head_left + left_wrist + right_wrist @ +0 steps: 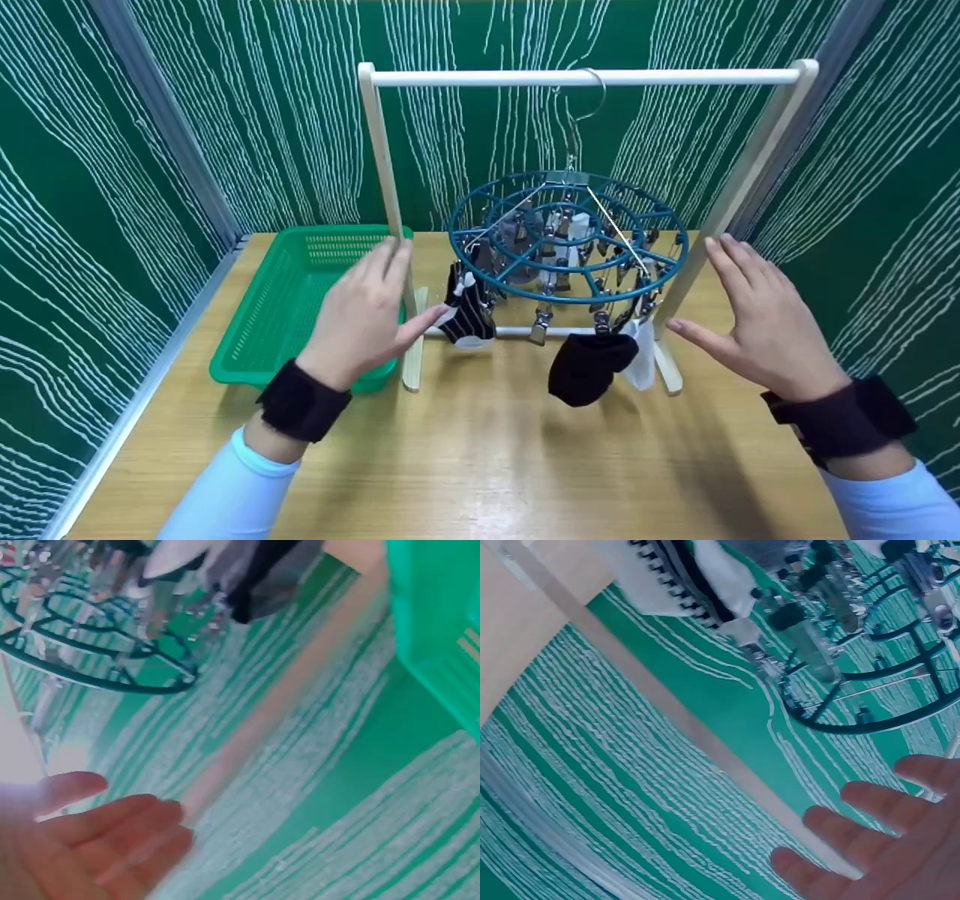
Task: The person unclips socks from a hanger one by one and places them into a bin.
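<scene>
A round blue-green clip hanger (555,298) hangs by its metal hook from the white rail (480,78) of a wooden rack. Clipped along its edge are a black sock (589,369) at the front, a striped sock (469,311) on the left and a white sock (641,356) on the right; greyish ones hang behind. My left hand (367,311), fingers extended and thumb spread, is beside the rack's left post (384,161). Similarly spread, my right hand (769,322) is by the right post (761,154). Both palms face the hanger, holding nothing.
A green plastic basket (296,300) stands on the wooden table (480,465), left of the rack and partly behind my left hand. Green walls with white wavy lines enclose the back and both sides. Several metal clips (540,328) dangle from the hanger.
</scene>
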Available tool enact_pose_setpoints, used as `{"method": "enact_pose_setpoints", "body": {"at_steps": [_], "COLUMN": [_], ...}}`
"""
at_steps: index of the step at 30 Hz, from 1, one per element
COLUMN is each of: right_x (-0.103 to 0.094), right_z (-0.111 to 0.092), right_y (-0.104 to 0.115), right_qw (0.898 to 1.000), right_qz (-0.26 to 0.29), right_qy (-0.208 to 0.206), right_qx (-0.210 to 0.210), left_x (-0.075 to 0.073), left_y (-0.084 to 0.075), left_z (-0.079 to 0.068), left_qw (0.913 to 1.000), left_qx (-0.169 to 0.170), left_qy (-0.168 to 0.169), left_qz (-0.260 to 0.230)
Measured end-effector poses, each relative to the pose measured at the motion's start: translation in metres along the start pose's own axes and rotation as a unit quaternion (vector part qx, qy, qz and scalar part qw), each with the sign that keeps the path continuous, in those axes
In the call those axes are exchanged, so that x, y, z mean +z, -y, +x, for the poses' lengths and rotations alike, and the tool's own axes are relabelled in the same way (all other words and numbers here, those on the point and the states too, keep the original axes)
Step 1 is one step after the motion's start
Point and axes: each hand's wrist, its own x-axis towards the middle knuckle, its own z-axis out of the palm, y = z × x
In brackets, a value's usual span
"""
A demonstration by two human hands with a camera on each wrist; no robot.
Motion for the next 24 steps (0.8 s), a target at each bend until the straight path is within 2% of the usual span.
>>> {"method": "enact_pose_setpoints", "body": {"at_steps": [2,5,9,13,16,20,24], "right_x": [0.0,0.0,-0.001,0.0,0.003,0.008,0.01], "right_z": [0.004,0.01,0.018,0.023,0.027,0.031,0.032], "right_y": [0.003,0.005,0.008,0.01,0.011,0.013,0.017], "right_qw": [0.999,0.997,0.995,0.993,0.991,0.986,0.986], "right_qz": [0.009,0.018,0.024,0.022,0.023,0.022,0.017], "right_qy": [-0.022,-0.045,-0.055,-0.057,-0.062,-0.068,-0.07], "right_qx": [-0.028,-0.058,-0.078,-0.096,-0.12,-0.149,-0.151], "left_x": [0.0,0.001,0.0,0.002,0.006,0.013,0.017], "left_y": [-0.007,-0.017,-0.03,-0.042,-0.049,-0.055,-0.054], "left_z": [0.005,0.013,0.023,0.033,0.038,0.042,0.045], "left_qw": [0.9984,0.9915,0.9803,0.97,0.9634,0.9549,0.9476], "left_qx": [0.043,0.103,0.159,0.203,0.233,0.265,0.283], "left_qy": [-0.035,-0.079,-0.117,-0.133,-0.132,-0.134,-0.145], "left_qz": [-0.007,-0.007,-0.005,-0.014,-0.015,0.003,0.029]}}
